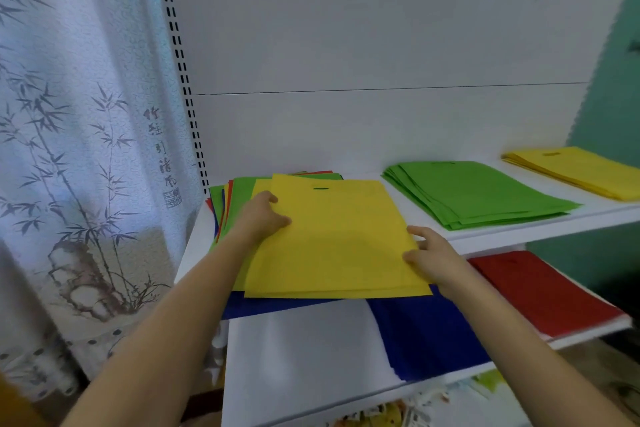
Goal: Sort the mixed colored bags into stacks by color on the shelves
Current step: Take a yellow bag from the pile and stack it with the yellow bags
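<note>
Head view, looking down at two white shelves. At centre frame a yellow bag (332, 243) lies on top of the mixed pile (239, 198), which sits at the left end of the upper shelf (502, 236). Green, red and blue edges fan out from under the bag at its left and far sides. The left hand (263, 215) has its grip on the bag's left edge, fingers curled over the top face. The right hand (429, 256) pinches the bag's right edge, thumb on top and fingers at the rim. The bag's near edge overhangs the front of the shelf.

Right of the pile, on the same shelf, a green stack (478, 194) lies flat. Beyond it, at the right edge of the frame, is a yellow stack (581, 170). On the lower shelf (294, 357) a blue stack (426, 333) sits below the right forearm, and a red stack (554, 288) lies to its right. A bamboo-print curtain (69, 149) hangs along the left of the frame.
</note>
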Tool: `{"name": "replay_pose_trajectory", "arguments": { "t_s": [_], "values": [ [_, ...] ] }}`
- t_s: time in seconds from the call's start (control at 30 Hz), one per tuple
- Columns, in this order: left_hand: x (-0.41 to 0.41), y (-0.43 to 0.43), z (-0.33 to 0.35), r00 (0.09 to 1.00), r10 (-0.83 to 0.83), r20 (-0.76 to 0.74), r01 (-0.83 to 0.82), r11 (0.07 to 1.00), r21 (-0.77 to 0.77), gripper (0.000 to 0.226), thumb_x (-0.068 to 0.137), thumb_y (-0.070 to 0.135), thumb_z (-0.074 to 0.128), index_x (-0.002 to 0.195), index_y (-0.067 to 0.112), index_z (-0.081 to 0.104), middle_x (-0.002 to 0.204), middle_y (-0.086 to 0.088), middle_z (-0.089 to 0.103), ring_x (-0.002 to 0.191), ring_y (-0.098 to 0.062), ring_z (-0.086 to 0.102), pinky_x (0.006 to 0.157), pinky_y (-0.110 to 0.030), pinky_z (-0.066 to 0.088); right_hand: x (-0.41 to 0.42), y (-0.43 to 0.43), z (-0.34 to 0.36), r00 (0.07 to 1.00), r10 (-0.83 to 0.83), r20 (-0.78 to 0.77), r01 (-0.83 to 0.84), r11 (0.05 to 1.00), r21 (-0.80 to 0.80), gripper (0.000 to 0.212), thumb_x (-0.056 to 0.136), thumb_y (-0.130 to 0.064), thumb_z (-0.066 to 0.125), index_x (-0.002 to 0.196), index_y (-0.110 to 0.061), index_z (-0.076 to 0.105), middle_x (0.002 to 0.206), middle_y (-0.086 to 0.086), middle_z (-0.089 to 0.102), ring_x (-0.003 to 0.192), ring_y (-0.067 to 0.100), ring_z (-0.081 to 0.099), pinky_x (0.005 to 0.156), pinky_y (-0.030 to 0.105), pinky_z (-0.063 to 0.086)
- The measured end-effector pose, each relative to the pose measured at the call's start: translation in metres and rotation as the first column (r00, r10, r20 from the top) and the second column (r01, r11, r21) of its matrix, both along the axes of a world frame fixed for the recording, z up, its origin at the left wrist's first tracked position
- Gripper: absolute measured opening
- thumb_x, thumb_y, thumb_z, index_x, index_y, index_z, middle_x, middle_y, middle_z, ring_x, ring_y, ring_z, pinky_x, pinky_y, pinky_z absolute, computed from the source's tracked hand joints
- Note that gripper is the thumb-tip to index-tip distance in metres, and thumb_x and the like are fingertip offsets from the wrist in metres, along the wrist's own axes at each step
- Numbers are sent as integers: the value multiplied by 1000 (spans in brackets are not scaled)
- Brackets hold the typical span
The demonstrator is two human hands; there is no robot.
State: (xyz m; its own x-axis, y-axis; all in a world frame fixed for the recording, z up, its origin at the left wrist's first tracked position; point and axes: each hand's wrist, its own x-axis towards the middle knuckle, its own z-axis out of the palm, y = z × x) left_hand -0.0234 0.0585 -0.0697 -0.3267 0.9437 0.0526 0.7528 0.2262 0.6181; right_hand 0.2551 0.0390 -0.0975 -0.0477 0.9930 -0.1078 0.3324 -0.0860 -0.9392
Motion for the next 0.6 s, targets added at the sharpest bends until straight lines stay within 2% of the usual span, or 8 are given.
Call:
{"name": "replay_pose_trajectory", "arguments": {
  "t_s": [0.07,0.17,0.2,0.27,0.33,0.4,0.5,0.6],
  "values": [
    [5,2,5,991,-7,131,5,1000,16,55,80,12,69,129,12,44,137,-13,43,120,-30,47,89,-34,42,2,-4,0,999,12,-34,-11,1000,30,55,88,6,47,138,-15,38,125,10,49,97,23,50,78,32,43],
    [17,-1,8,979,-24,203,5,995,95,52,80,-2,63,128,10,49,134,-15,45,111,-30,51,87,-34,45,9,-12,0,999,32,-35,-28,993,111,55,87,9,46,136,-15,41,138,8,43,102,17,45,77,27,41],
    [23,-3,8,977,-23,213,-7,990,138,51,80,-4,60,129,10,49,136,-14,44,114,-30,50,91,-34,45,13,-16,0,999,36,-38,-30,990,141,54,87,8,45,135,-16,42,138,8,44,101,16,46,72,25,42],
    [38,-14,6,969,-36,245,-26,969,246,51,82,-6,53,131,10,49,139,-13,43,121,-31,48,101,-39,42,26,-26,-4,999,28,-36,-20,980,199,53,89,7,44,135,-19,43,136,7,46,94,15,49,59,18,41],
    [61,-30,1,965,-66,252,-37,923,384,49,84,-4,49,130,13,49,136,-11,46,120,-33,48,103,-44,40,48,-38,-15,999,10,-47,1,971,240,53,91,5,42,135,-24,42,132,5,47,75,12,50,48,12,36],
    [93,-51,-9,963,-108,248,-37,856,515,45,87,-2,47,129,15,50,133,-4,48,118,-23,47,102,-32,37,76,-55,-32,997,-6,-72,27,957,289,54,91,5,40,135,-27,40,134,0,45,68,8,48,45,14,37],
    [154,-75,-30,959,-182,216,3,773,635,39,89,-1,46,125,13,53,120,8,48,110,-6,43,92,-12,31,124,-89,-61,996,-85,-42,94,936,340,54,92,5,41,135,-28,38,134,-7,39,85,0,48,63,26,45],
    [222,-85,-64,958,-254,130,105,738,667,36,90,-4,45,123,8,53,119,5,47,110,0,41,94,-13,32,177,-125,-98,983,-183,-29,183,932,312,53,91,9,42,130,-27,39,125,-13,33,108,0,42,86,26,42]
  ]
}}
